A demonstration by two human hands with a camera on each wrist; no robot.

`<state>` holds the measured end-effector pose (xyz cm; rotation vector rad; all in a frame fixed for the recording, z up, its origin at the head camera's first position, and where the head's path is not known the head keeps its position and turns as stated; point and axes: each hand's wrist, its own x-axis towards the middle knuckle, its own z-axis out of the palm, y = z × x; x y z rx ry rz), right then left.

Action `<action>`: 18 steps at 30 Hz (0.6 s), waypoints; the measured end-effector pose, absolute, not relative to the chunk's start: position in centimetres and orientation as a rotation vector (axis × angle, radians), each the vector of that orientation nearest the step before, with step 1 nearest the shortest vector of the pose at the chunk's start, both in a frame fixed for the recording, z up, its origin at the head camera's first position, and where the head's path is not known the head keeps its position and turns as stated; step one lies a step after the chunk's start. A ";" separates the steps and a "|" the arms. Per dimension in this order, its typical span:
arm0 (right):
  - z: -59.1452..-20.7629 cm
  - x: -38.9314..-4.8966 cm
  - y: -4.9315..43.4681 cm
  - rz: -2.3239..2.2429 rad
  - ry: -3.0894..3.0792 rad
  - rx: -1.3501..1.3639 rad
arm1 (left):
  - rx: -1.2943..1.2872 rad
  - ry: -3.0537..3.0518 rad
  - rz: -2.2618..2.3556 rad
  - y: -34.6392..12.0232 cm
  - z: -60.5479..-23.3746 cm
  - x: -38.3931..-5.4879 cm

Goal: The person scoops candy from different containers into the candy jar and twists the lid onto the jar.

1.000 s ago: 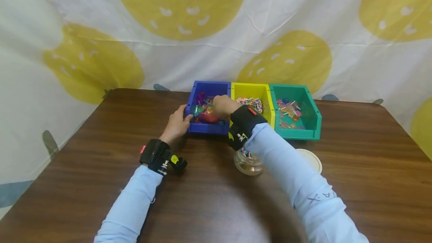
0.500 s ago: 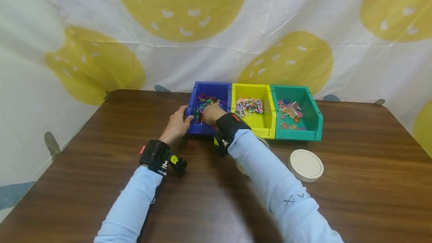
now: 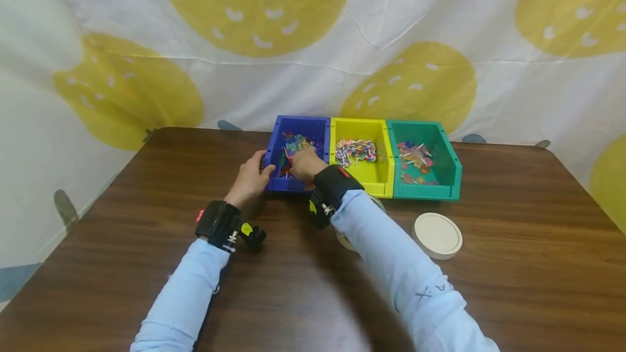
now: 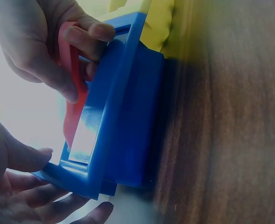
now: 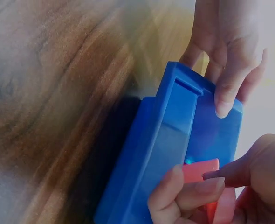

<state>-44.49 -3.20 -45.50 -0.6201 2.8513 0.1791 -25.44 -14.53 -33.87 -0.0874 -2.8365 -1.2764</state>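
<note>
My left hand (image 3: 248, 181) grips the left wall of the blue bin (image 3: 287, 184), thumb over the rim and fingers along the outside, as the left wrist view also shows. Inside that bin is my right hand (image 3: 307, 164), its fingers curled round a red plastic scoop (image 4: 75, 109). In the right wrist view the scoop (image 5: 200, 171) lies low behind the bin's front wall, partly covered by fingers. Shiny multicoloured pieces (image 3: 298, 143) lie in the blue bin beyond the right hand. What the scoop carries is hidden.
A yellow bin (image 3: 362, 126) with swirl-striped lollipop pieces adjoins the blue one. Right of it, a green bin (image 3: 425, 193) holds translucent lollipop pieces. A glass jar (image 3: 346, 240) is mostly hidden under the right forearm; a white round lid (image 3: 437, 235) lies on the wooden table (image 3: 513, 270).
My right hand has moved left and deeper into the blue bin with the scoop, uncovering the lid and the yellow bin. My left hand keeps its hold on the blue bin.
</note>
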 end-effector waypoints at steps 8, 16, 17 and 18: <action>-36.8 -34.8 -2.7 -0.848 2.707 0.097 | -0.083 -2.849 -1.307 -14.6 -33.5 -25.5; -36.6 -34.0 -1.6 -0.944 2.697 0.017 | -0.072 -2.862 -1.324 -14.6 -33.6 -25.5; -37.4 -34.7 -1.5 -0.924 2.717 -0.008 | -0.075 -2.862 -1.320 -14.6 -33.7 -25.5; -38.9 -36.2 -1.4 -0.903 2.735 -0.046 | -0.079 -2.861 -1.317 -14.7 -33.8 -25.5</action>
